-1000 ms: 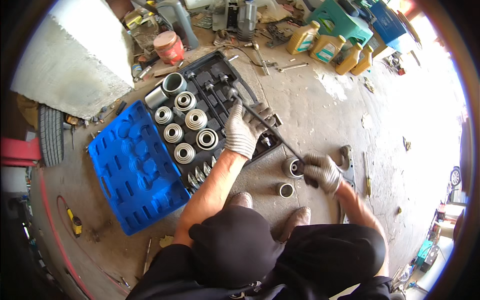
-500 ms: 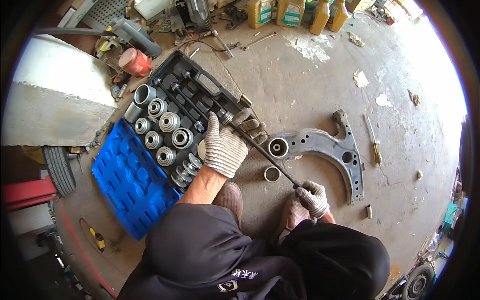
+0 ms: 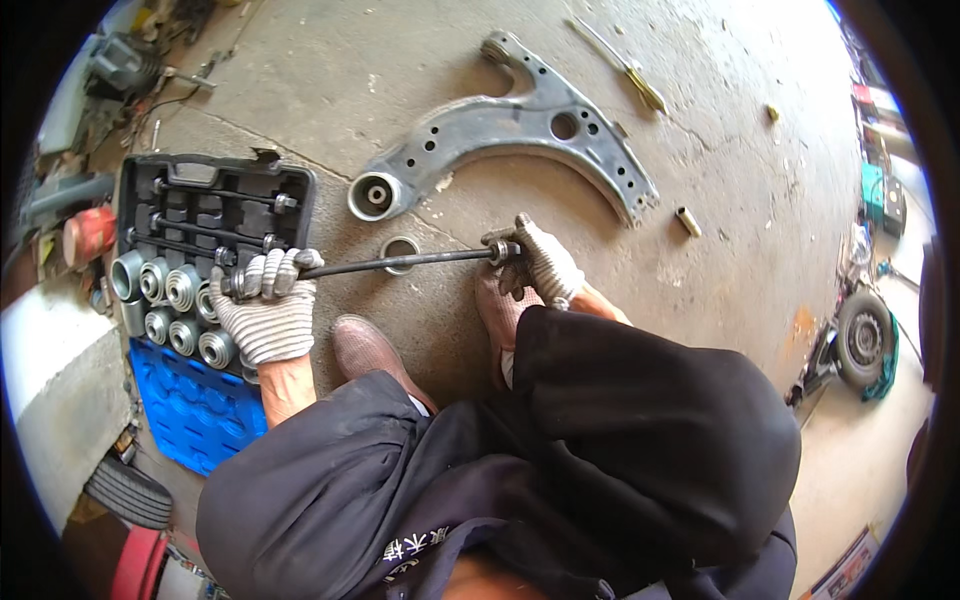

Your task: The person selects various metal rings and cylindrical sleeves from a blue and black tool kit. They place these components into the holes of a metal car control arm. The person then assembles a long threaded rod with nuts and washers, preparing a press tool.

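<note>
Both of my hands wear knitted work gloves and hold one long dark threaded rod (image 3: 400, 263) level above the concrete floor. My left hand (image 3: 268, 308) grips its left end, right over the edge of the open tool case (image 3: 190, 195). My right hand (image 3: 538, 262) is closed on the nut at its right end. Just beyond the rod lies a loose metal ring (image 3: 401, 247). Past it rests a grey control arm (image 3: 520, 125), with its round bushing (image 3: 375, 195) at the near left end.
The case holds several silver press sleeves (image 3: 170, 300) and spare rods, with its blue lid (image 3: 195, 410) open toward me. A yellow-handled screwdriver (image 3: 625, 65) and a small brass piece (image 3: 688, 221) lie beyond the arm. A tyre (image 3: 125, 490) lies at lower left; my shoes rest under the rod.
The view has swung to the right and closer. The rod, slanted before, now lies level between my hands, and my right hand has shifted up nearer the control arm.
</note>
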A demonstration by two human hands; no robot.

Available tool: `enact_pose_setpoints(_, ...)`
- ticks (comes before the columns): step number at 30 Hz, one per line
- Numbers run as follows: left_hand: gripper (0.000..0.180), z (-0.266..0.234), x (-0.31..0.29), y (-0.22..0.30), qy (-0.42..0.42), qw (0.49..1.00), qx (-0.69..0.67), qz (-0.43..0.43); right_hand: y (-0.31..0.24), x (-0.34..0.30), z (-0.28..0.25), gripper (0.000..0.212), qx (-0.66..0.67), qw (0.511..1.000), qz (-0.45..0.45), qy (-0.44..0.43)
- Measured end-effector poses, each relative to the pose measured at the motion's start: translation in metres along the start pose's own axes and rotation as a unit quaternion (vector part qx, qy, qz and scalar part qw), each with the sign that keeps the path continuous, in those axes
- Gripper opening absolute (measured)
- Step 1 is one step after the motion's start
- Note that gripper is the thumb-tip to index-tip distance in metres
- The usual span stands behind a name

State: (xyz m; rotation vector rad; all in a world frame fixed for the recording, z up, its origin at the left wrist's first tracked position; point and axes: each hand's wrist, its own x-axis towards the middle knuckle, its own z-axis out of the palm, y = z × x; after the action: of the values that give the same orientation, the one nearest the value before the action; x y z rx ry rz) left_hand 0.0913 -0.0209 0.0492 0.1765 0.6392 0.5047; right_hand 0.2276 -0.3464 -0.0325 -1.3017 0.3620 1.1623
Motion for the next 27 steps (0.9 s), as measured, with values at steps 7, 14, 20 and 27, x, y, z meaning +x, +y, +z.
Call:
enact_pose_setpoints(7,0.051,-0.026,-0.007,0.003,0.014,1.0,0.0,-0.026,0.036,0.002,-0.013,0.05,-0.078,0.997,-0.022,0.013)
enact_pose_setpoints(14,0.049,-0.03,-0.008,0.013,0.054,0.998,-0.021,0.023,0.025,-0.011,-0.02,0.045,0.097,0.989,0.034,-0.108)
enact_pose_setpoints(20,0.051,-0.031,-0.004,0.018,0.061,0.997,-0.033,0.034,0.015,-0.015,-0.002,0.049,0.199,0.974,0.074,-0.075)
enact_pose_setpoints(27,0.053,-0.027,-0.011,0.021,0.063,0.997,-0.021,0.03,-0.007,-0.012,0.01,0.029,0.13,0.989,-0.009,-0.07)
